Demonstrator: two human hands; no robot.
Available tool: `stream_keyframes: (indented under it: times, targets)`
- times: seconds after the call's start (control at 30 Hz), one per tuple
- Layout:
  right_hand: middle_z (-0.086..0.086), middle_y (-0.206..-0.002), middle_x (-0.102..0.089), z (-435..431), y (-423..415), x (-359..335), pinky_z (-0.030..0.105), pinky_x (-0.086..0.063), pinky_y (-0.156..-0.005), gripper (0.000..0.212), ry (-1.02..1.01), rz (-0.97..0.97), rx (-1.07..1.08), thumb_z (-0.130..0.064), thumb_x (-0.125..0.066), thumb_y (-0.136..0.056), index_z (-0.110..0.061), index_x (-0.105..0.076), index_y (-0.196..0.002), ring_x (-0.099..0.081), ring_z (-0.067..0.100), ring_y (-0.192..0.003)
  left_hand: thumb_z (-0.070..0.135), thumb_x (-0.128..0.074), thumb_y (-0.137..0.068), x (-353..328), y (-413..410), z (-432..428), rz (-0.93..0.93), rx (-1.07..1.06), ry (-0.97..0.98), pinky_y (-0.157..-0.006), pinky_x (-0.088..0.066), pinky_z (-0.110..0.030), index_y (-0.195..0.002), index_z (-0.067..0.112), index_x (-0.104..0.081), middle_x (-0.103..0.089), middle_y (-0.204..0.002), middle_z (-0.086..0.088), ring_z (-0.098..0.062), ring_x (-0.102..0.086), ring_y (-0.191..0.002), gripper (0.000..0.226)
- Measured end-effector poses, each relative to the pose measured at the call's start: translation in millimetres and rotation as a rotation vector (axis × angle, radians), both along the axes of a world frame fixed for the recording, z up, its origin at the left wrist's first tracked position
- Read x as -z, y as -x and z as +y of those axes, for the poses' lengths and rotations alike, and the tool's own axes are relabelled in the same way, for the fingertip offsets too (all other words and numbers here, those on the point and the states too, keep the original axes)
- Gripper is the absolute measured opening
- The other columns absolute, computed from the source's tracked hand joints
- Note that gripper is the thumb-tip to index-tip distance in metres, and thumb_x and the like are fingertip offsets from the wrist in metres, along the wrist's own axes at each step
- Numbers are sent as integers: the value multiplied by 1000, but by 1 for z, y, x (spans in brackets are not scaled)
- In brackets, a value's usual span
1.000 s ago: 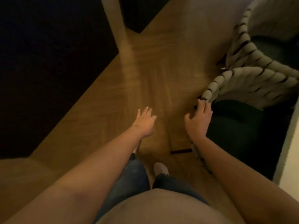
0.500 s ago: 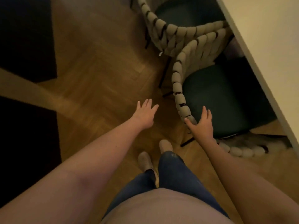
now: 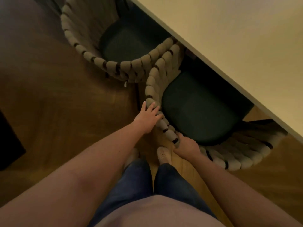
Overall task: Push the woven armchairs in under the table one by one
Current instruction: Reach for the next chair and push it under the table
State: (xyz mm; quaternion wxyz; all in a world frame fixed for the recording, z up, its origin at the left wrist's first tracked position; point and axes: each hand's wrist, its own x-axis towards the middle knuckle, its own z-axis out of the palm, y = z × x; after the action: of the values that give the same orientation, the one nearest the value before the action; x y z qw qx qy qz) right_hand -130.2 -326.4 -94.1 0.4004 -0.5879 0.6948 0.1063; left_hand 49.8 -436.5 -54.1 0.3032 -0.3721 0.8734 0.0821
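Both hands are on the curved back of the near woven armchair (image 3: 151, 82), prob. to push it straight. Left hand (image 3: 148, 117) lies flat on it, fingers straight. Right hand (image 3: 186, 145) curls round it, maybe to steer. The seat is just past the hands, partly under the tabletop (image 3: 229, 46). The 2nd armchair (image 3: 114, 64) stands past the left hand & looks to touch this one.

Left hand (image 3: 148, 117) now laid on woven rim of near armchair (image 3: 196, 108), right hand (image 3: 186, 145) — earlier flat — apparently curled round it
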Motion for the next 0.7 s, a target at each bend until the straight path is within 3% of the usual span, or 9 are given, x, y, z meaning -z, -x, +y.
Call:
stream_keyframes:
  times: [0.13,0.3,0.37,0.5,0.7]
  targets:
    - [7,-113,-65,7,-15,7,34,-50,-79,44,30,140,167,-26,-51,-91,-23,-44,-134,-62,26,-100,16,-57,-91,6,5,-36,-80,289,0,-116,-4,-62,-152,22,-23,-23,-158,-10,-30,-8,-149,69]
    - [7,-109,-64,7,-30,5,35,-45,-77,27,-7,328,239,-20,-49,-91,-20,-54,-118,-59,27,-99,10,-52,-93,16,-5,-70,0,522,-21,-120,-4,-52,-151,26,-24,-34,-153,-5,-25,-23,-145,66]
    - [5,-106,-64,9,-34,2,35,-45,-77,21,-21,337,286,-18,-51,-90,-19,-57,-111,-60,25,-97,12,-54,-93,26,-2,-78,36,580,-39,-120,-12,-47,-149,28,-30,-41,-149,-4,-24,-32,-141,63]
    - [4,-104,-65,7,-38,-6,35,-45,-78,20,13,357,314,-18,-53,-91,-19,-60,-109,-61,25,-99,18,-55,-95,33,4,-82,26,580,-55,-105,-39,-37,-147,31,-33,-56,-131,-1,-20,-53,-120,57]
    - [1,-99,-65,32,-52,-2,33,-40,-75,22,27,359,330,-17,-55,-90,-23,-60,-110,-61,22,-92,16,-53,-96,37,-10,-63,71,606,-99,-99,-45,-33,-147,32,-33,-58,-125,-1,-19,-56,-113,57]
